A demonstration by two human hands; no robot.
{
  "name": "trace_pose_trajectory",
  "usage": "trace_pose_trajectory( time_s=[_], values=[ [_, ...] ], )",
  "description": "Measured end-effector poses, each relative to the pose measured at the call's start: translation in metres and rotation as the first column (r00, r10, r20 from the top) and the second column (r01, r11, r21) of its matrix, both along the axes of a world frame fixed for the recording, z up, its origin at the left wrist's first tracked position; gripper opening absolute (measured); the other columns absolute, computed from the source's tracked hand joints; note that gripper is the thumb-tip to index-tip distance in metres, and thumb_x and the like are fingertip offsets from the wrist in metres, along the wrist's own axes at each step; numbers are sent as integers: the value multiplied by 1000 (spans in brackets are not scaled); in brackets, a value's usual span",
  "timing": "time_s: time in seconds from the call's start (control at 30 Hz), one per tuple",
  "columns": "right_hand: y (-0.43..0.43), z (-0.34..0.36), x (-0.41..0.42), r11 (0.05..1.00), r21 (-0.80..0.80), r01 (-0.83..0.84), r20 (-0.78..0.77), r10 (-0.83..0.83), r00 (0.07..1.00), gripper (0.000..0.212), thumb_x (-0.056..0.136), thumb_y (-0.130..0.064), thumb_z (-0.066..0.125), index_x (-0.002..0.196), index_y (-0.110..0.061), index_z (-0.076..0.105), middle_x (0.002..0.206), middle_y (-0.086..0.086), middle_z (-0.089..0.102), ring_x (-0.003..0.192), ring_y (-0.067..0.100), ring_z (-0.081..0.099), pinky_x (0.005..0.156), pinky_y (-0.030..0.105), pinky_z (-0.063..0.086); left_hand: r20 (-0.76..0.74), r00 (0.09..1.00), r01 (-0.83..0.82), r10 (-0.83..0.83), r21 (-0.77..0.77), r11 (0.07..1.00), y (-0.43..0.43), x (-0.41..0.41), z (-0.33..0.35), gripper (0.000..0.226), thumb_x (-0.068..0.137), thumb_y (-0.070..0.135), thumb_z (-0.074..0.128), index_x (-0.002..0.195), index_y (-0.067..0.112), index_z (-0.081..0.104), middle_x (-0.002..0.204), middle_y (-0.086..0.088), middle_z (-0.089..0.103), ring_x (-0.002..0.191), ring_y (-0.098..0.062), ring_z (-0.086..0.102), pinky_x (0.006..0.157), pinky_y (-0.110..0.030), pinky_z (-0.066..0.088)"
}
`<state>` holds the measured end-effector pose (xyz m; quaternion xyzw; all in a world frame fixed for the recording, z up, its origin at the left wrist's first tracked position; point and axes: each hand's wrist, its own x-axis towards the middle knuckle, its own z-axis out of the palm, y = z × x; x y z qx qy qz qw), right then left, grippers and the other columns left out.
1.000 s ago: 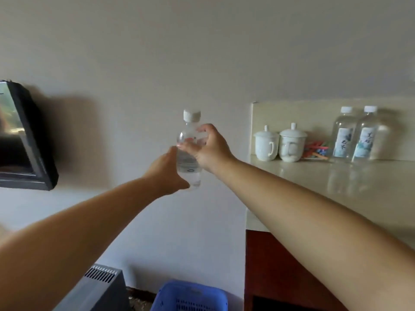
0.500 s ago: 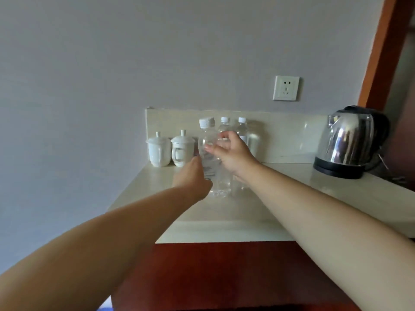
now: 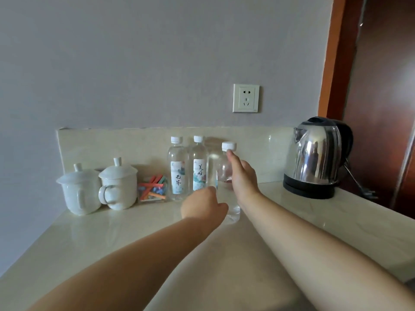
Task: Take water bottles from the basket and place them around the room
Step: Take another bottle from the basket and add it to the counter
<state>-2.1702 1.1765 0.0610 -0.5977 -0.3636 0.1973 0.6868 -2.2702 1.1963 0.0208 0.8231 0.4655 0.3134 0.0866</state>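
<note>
Between the two hands, a clear unlabelled water bottle stands upright with its base at or just above the pale desk; contact with the surface cannot be confirmed. The right hand is closed around the upper body of the bottle, with one fingertip reaching up to the white cap. The left hand is curled against the lower body near the base, steadying it. One second ago the same bottle was held high in front of the bare wall, away from the desk, in the same two-handed grasp; half a second ago it was over the desk, in front of the stored bottles. It has since been lowered to desk level, so the placing step appears nearly complete and only the release of both hands remains. Just beyond the left hand, two labelled bottles stand side by side against the backsplash; the held bottle sits just in front of and to the right of them. Further out past the left hand are a clear holder of coloured sachets and two lidded white cups. Well out past the right hand, an electric kettle sits on its base, and a wall socket is mounted above and beyond the bottle. The basket is not in view. Release should be straight upward to avoid tipping the light bottle into its neighbours.
</note>
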Motion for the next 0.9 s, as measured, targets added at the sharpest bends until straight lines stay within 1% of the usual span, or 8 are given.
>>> trace_pose_trajectory(
  time_s=[0.1, 0.2, 0.4, 0.53, 0.6, 0.67, 0.77, 0.9],
  values=[
    [29, 0, 26, 1000, 9, 12, -15, -12, 1000, 39, 72, -66, 57, 75, -27, 60, 68, -10, 68, 67, 8, 64, 62, 25, 41, -26, 997, 67, -71, -108, 992, 26, 13, -7, 21, 72, 29, 55, 58, 21, 42, 61, 7, 50, 66, -20, 54, 50, -22, 36],
    [51, -1, 47, 998, -54, -45, -80, 41, 996, 46, 68, -72, 54, 68, -28, 70, 65, -11, 72, 76, 10, 66, 66, 26, 39, 24, 986, 164, -162, -171, 972, 39, 28, -15, 22, 72, 29, 56, 56, 23, 43, 62, 8, 51, 69, -17, 54, 54, -22, 38],
    [78, -24, 78, 987, -144, 73, -236, -106, 966, 52, 83, -65, 45, 67, -19, 63, 65, -1, 62, 64, 20, 61, 66, 31, 46, -43, 976, 213, -214, -24, 977, 42, 67, -23, 15, 88, 29, 50, 78, 19, 49, 95, -7, 65, 91, -30, 61, 63, -29, 39],
    [88, -40, 84, 937, -213, 276, 140, -250, 958, 49, 98, -39, 36, 91, -5, 70, 103, 18, 70, 101, 34, 63, 87, 36, 47, 4, 994, 112, -112, -35, 993, 54, 83, -22, 13, 89, 22, 47, 94, 19, 59, 101, -6, 66, 97, -29, 62, 67, -29, 39],
    [88, -47, 87, 928, -242, 284, 298, -208, 932, 36, 97, -25, 42, 99, 0, 67, 110, 24, 67, 103, 36, 61, 81, 34, 44, 6, 998, 62, -62, -39, 997, 59, 84, -22, 17, 88, 19, 46, 97, 20, 60, 102, -6, 67, 97, -29, 62, 68, -30, 39],
    [89, -53, 93, 944, -273, 184, 331, -88, 940, 24, 93, -23, 49, 93, -4, 64, 103, 21, 68, 96, 33, 63, 79, 36, 48, -16, 999, 29, -29, -36, 999, 62, 85, -22, 20, 88, 18, 46, 101, 19, 60, 104, -6, 67, 98, -29, 62, 70, -31, 41],
    [88, -56, 100, 942, -313, -120, 197, 188, 962, 4, 82, -20, 64, 84, -21, 61, 95, 5, 72, 79, 19, 67, 70, 33, 54, -55, 998, 7, -9, -41, 999, 66, 86, -21, 27, 86, 15, 46, 107, 21, 62, 108, -5, 66, 100, -27, 62, 72, -30, 43],
    [93, -63, 109, 898, -285, -336, 138, 385, 912, 44, 70, -22, 82, 108, -23, 58, 97, 1, 69, 71, 6, 60, 58, 19, 41, -51, 997, -68, 64, -78, 995, 70, 85, -21, 26, 86, 12, 46, 108, 16, 60, 109, -7, 65, 101, -27, 61, 74, -32, 45]
  ],
)
